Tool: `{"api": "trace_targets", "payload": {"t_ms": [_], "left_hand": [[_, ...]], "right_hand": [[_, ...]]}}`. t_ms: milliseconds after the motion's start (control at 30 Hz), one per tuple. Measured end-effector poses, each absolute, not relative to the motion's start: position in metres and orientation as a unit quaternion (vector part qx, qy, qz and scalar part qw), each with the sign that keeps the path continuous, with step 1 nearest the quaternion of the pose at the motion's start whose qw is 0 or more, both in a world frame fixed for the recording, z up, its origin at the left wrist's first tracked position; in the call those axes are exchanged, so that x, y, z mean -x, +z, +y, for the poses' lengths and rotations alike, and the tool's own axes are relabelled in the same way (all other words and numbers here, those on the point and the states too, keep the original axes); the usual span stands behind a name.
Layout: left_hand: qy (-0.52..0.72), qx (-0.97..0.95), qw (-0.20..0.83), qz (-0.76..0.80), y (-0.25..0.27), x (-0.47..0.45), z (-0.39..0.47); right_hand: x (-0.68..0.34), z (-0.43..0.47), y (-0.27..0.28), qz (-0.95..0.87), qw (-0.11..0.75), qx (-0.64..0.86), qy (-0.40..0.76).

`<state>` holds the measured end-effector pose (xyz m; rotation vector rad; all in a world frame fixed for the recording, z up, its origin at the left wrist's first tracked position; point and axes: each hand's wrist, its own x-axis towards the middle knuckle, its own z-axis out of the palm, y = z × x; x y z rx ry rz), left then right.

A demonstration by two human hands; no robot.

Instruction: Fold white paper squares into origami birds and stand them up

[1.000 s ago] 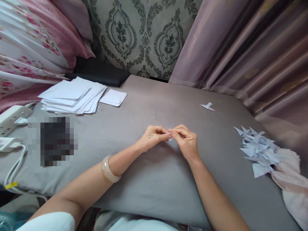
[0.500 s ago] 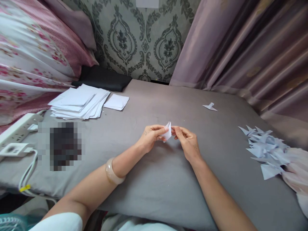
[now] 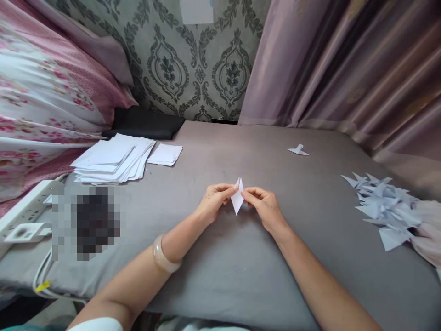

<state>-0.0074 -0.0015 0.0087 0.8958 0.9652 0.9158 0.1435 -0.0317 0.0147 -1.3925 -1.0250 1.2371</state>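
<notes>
The paper [image 3: 236, 202] has come into clear view between the hands: a second ago the fingers [image 3: 225, 189] hid most of it, and now it faces the camera as a slim kite, one point down and two tips up. The left hand [image 3: 212, 202] pinches its left edge, thumb in front; the right hand [image 3: 267, 207] pinches its right edge. It is held above the bench [image 3: 223, 151].

The view has tipped up, so a white sheet [image 3: 197, 11] now shows on the patterned wall [image 3: 200, 55]. The bench has a grey cover. At its left are a large stack [image 3: 110, 158], a small stack [image 3: 166, 154] just beside it, a black bundle [image 3: 148, 124] behind and a power strip [image 3: 20, 207] nearer. To the right, one folded piece [image 3: 299, 150] lies well apart from a heap [image 3: 386, 202] against pale fabric [image 3: 429, 225]. Mauve curtains [image 3: 303, 69] hang behind.
</notes>
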Motion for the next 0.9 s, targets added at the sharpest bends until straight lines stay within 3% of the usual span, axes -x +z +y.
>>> {"api": "trace_targets", "payload": {"t_ms": [267,533,900], "left_hand": [[0.338,-0.488,0.659,0.462,0.003,0.015,0.007],[0.337,-0.653,0.47,0.489,-0.011,0.016,0.014],[0.305,-0.722,0.317,0.534,-0.007,0.007,0.011]], "right_hand": [[-0.15,-0.024,0.0,-0.417,0.454,0.594,0.517],[-0.148,-0.015,-0.012,-0.566,0.398,0.641,0.333],[-0.143,-0.013,-0.013,-0.626,0.358,0.652,0.233]]}}
